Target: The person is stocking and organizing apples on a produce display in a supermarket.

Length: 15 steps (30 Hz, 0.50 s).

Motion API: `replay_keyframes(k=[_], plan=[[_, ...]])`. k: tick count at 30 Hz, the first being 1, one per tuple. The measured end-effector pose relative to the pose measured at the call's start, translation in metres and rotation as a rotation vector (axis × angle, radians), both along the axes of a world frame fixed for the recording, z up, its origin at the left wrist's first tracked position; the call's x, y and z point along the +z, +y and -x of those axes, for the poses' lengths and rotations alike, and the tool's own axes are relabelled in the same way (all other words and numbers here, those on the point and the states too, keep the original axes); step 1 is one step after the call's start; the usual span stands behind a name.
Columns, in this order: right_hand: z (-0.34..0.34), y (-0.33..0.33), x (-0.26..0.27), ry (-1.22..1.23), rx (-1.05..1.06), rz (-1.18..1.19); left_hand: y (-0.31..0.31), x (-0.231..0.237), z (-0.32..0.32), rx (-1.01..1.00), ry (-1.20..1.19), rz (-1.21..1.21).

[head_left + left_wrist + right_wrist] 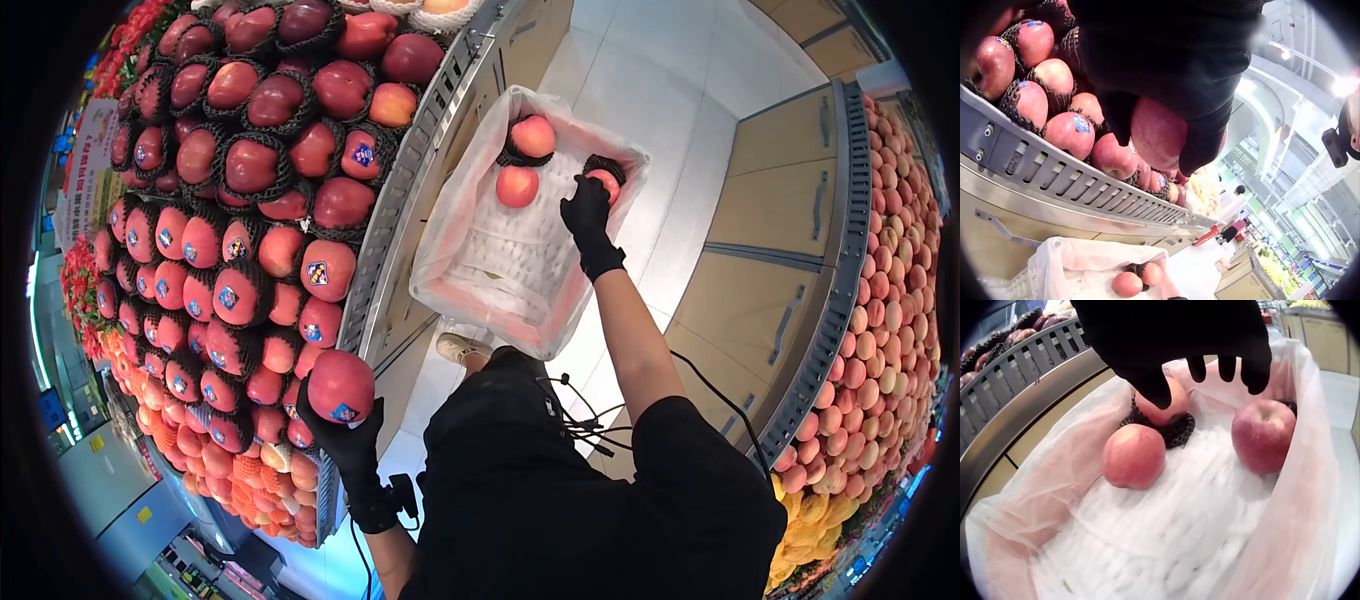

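Note:
My left hand (352, 445), in a black glove, grips a large red apple (340, 383) with a blue sticker beside the apple display. The left wrist view shows thumb and fingers around this apple (1157, 132). Over the right side of a lined crate (450, 250), my gloved right hand (588, 218) reaches toward an apple (1264, 436) by the wall. Its fingers hang spread and loosely bent above that apple, holding nothing. Black foam netting shows behind the apple. Two more apples lie at the crate's left, one (1134, 456) bare, the other (1169, 406) on black netting.
A sloped display of netted apples (250, 165) rises at the left behind a slotted metal rail (390, 210). Peach-like fruit (870, 350) fills a stand at the right. Cables (590, 430) hang beside my legs. A shoe (460, 347) stands by the crate.

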State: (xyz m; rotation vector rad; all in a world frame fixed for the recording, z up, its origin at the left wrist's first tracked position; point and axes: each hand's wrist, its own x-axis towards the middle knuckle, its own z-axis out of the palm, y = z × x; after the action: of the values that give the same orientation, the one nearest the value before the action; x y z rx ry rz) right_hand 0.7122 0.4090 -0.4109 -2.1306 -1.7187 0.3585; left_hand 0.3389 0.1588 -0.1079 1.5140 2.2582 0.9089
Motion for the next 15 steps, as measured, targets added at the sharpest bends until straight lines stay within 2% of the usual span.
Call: replay_keyframes(k=[3, 6, 7, 10, 13, 15], plan=[[-0.011, 0.025, 0.04, -0.286, 0.044, 0.096, 0.005, -0.001, -0.002, -0.001, 0.012, 0.011], [-0.038, 0.04, -0.043, -0.368, 0.043, 0.061, 0.01, 0.0, -0.005, -0.014, 0.014, 0.027], [-0.045, 0.036, -0.061, -0.219, 0.042, 0.005, 0.012, 0.0, -0.005, -0.02, 0.012, 0.034], [-0.055, 0.038, -0.086, -0.122, 0.062, -0.107, 0.015, -0.004, -0.007, -0.003, 0.005, 0.026], [-0.053, 0.045, -0.11, -0.309, -0.024, 0.113, 0.019, 0.001, -0.012, 0.003, 0.022, 0.048], [-0.043, 0.036, -0.095, -0.403, -0.062, 0.043, 0.023, 0.008, -0.021, 0.017, 0.004, 0.063]])
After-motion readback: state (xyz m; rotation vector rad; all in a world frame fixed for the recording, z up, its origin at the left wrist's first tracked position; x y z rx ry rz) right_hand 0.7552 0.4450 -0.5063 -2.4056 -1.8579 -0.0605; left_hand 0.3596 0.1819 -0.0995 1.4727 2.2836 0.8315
